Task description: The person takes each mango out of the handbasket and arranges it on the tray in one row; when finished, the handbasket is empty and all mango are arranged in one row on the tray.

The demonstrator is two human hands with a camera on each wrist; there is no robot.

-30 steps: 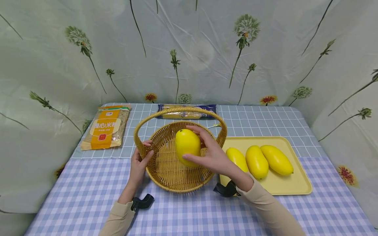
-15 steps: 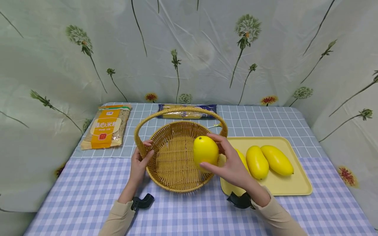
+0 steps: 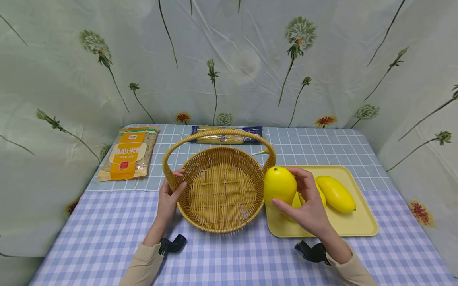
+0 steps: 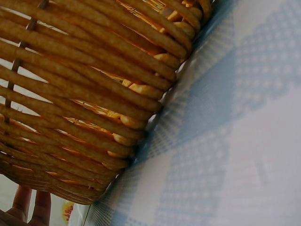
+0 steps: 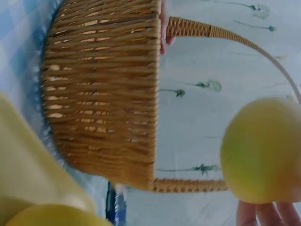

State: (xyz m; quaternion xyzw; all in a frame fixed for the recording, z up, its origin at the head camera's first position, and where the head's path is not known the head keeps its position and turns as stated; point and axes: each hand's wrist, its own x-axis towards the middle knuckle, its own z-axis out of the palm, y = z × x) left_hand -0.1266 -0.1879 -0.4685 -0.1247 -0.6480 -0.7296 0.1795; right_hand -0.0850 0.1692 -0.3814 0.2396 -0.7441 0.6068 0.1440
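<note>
My left hand (image 3: pixel 169 198) grips the left side of a wicker basket (image 3: pixel 222 230) at its rim, near the base of the arched handle. Its thumb lies over the inner edge; in the left wrist view two fingers show beyond the weave. The basket's floor is bare in the head view. A yellow mango (image 3: pixel 280 186) is in my right hand (image 3: pixel 312 202), held between thumb and fingers above the left part of a yellow tray (image 3: pixel 343 226). In the right wrist view the mango (image 5: pixel 263 150) is higher than the basket's rim, with fingertips under it.
On the tray lies a mango (image 3: pixel 335 194); others beside it are partly hidden behind my right hand. A bag of rice (image 3: pixel 129 155) with an orange label lies at the back left. Behind the basket is a pack of noodles (image 3: pixel 225 136).
My right hand has carried the mango rightward, from over the basket's interior to over the tray's left part. My left hand and the basket have stayed in place.
</note>
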